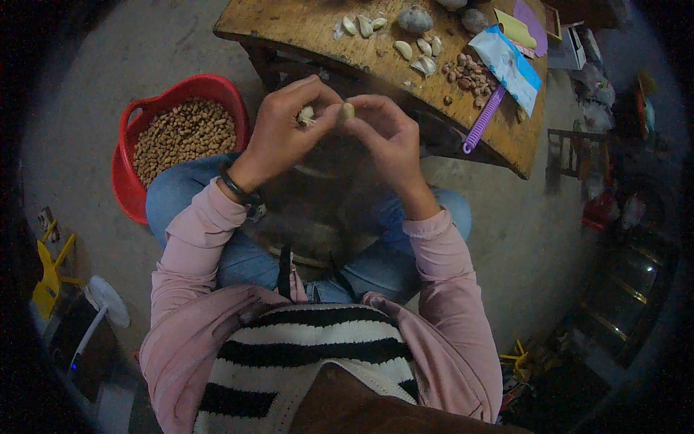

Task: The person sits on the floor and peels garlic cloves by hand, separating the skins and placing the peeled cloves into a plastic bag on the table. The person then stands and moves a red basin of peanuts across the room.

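My left hand is curled around a small whitish, ragged piece, perhaps garlic. Its thumb and forefinger also meet my right hand's fingertips. Pinched by my right hand is a small tan oval piece, too blurred to tell whether it is a clove or a nut. Both hands are raised over my lap, near the front edge of a worn wooden table. Pale garlic cloves lie loose on the tabletop beyond them, by a round grey bulb-like thing.
Left of my knee, a red plastic basket holds tan nuts or beans. On the table are reddish-brown kernels, a blue-and-white packet and a purple handle overhanging the edge. A white round-topped stand is at lower left.
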